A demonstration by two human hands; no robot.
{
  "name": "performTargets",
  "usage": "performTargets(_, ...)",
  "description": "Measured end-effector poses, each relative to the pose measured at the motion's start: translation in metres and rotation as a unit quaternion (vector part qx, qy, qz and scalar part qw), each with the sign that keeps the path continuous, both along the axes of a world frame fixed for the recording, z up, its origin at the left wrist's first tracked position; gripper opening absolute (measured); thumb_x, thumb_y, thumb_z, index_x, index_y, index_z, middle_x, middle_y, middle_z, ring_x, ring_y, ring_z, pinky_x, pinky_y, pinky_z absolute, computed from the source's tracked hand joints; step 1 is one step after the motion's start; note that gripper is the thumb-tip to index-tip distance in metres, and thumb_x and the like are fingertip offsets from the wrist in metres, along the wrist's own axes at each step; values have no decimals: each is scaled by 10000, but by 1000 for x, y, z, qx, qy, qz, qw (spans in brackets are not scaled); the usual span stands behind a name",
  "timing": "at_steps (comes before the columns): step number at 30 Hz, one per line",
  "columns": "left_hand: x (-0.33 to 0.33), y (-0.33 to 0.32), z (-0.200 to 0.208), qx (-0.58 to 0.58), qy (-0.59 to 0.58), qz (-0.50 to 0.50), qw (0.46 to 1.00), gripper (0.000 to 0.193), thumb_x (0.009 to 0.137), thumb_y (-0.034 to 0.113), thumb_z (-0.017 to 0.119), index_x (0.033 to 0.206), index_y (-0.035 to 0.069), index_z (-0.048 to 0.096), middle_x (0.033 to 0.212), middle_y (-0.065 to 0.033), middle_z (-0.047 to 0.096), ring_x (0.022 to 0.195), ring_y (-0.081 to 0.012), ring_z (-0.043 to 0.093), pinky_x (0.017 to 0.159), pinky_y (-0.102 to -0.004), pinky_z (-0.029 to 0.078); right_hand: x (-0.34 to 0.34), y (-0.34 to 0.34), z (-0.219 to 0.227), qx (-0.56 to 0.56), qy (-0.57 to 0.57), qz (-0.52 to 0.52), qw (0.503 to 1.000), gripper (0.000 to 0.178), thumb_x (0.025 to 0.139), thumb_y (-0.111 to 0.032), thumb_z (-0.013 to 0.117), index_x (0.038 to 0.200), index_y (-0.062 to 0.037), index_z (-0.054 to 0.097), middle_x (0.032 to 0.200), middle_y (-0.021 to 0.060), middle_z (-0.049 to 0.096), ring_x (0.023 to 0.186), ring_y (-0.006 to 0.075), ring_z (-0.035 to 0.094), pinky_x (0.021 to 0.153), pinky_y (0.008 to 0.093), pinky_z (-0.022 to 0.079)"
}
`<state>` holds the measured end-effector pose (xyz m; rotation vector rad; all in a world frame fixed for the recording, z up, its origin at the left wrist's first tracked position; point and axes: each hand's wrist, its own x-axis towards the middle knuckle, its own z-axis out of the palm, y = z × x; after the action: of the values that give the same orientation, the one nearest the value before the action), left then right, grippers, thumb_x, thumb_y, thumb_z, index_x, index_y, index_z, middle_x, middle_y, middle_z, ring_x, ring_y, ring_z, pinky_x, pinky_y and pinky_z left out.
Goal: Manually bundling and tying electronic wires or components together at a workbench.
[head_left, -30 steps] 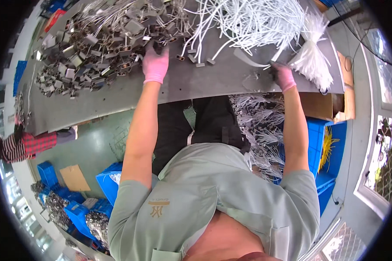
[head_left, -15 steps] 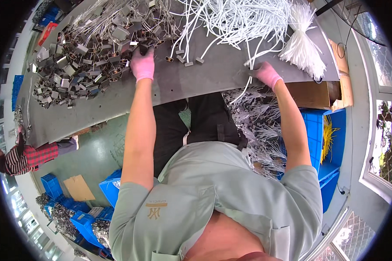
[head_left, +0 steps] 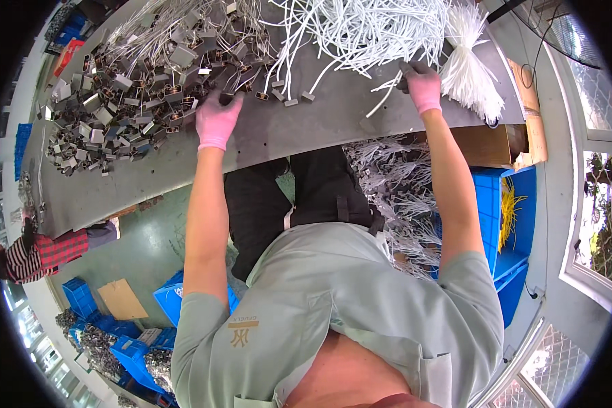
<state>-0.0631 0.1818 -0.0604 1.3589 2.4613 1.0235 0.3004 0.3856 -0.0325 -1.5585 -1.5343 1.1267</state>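
Long grey metal workbench (head_left: 306, 129), tilted across the view. Heaped along its far left, a sprawling pile of small grey metal box-shaped parts with thin wires (head_left: 136, 75); far right, tangled white plastic cords (head_left: 360, 27) beside 1 tied white bundle (head_left: 472, 68). Left hand (head_left: 217, 119), pink-gloved, flat at the pile's near edge, fingers loosely curled, grip unclear. Right hand (head_left: 421, 85), pink-gloved, closed around cord ends. Likely risks: snagged cords dragging neighbours off the bench; parts sliding over the near edge.

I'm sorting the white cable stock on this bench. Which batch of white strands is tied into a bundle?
The bundle of white strands just right of the right hand is cinched into a sheaf; the white cables left of it lie loose and tangled.
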Motion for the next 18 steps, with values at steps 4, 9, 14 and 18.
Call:
performTargets(4, 1, -6, -12, -34, 33, 54, 997, 453, 772, 420, 686, 1080, 88, 652, 864, -158, 688, 832, -340, 660, 737, -395, 509, -5, 18, -11, 142, -185, 36, 972, 379, 828, -354, 654, 994, -15, 689, 825, 156, 688, 792, 263, 658, 756, 343, 490)
performTargets(9, 11, -12, -20, -7, 37, 70, 997, 477, 803, 404, 650, 1212, 167, 579, 833, -159, 679, 792, -358, 657, 692, -430, 517, 6, 43, -17, 107, -137, 61, 983, 355, 840, -337, 636, 988, -18, 687, 774, 141, 681, 709, 235, 655, 703, 340, 497)
performTargets(14, 9, -35, -9, -107, 62, 78, 989, 414, 821, 400, 626, 1187, 214, 577, 826, -158, 671, 804, -371, 648, 697, -461, 519, -21, 4, 17, -37, 61, 66, 995, 290, 876, -240, 629, 936, 43, 648, 696, 96, 650, 585, 158, 647, 534, 261, 490)
performTargets(18, 16, -55, -11, -161, 80, 43, 983, 402, 805, 397, 621, 1129, 161, 587, 1017, -198, 623, 903, -387, 626, 749, -495, 509, -47, -34, 29, -58, 107, 96, 988, 341, 875, -220, 650, 1042, 75, 611, 719, 112, 660, 573, 163, 651, 514, 254, 509)
